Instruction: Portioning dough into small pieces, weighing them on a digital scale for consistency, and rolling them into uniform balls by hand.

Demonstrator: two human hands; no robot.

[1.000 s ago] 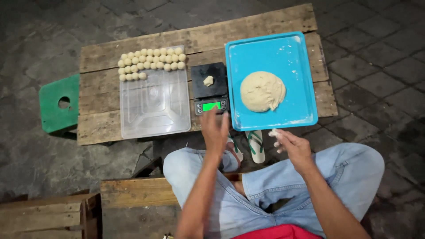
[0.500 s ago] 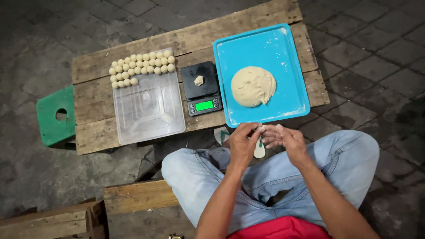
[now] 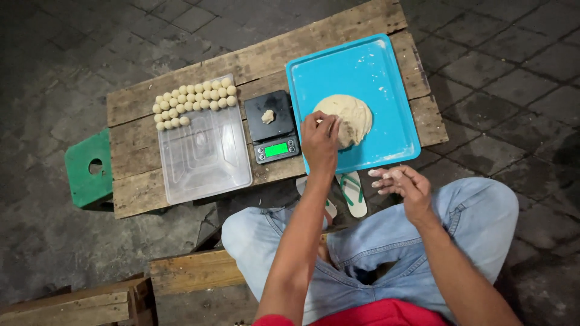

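**Left hand at the dough mound on the blue tray**

The dough mound [image 3: 347, 118] lies on the blue tray [image 3: 368, 66], toward the tray's near left part. It is a rounded, slightly oval lump of pale tan dough; its long axis runs roughly from the tray's near left toward its far right, though the shape is close to round. The left hand [image 3: 319, 140] rests on the mound's left edge, fingers bent down into the dough, the grip closing on a bit of the edge; how much dough is pinched cannot be told. The right hand [image 3: 403, 182] hangs off the near edge of the tray, above the knee, well apart from the mound, fingers loosely spread and dusted pale, holding nothing.

The tray itself is a rectangle with its long axis running away from the person, tilted a little to the right. Just left of the tray stands a small black scale [image 3: 275, 125] with a green lit display, and a small dough piece [image 3: 267, 116] sits on its plate. Further left of the tray lies a clear plastic container [image 3: 205, 160], with rows of small dough balls [image 3: 193, 99] along its far edge. All rest on a rough wooden worktop [image 3: 139, 108]. A green stool [image 3: 89, 172] stands beyond the worktop's left end. Sandals [image 3: 352, 193] lie on the paved floor, just under the tray's near edge.
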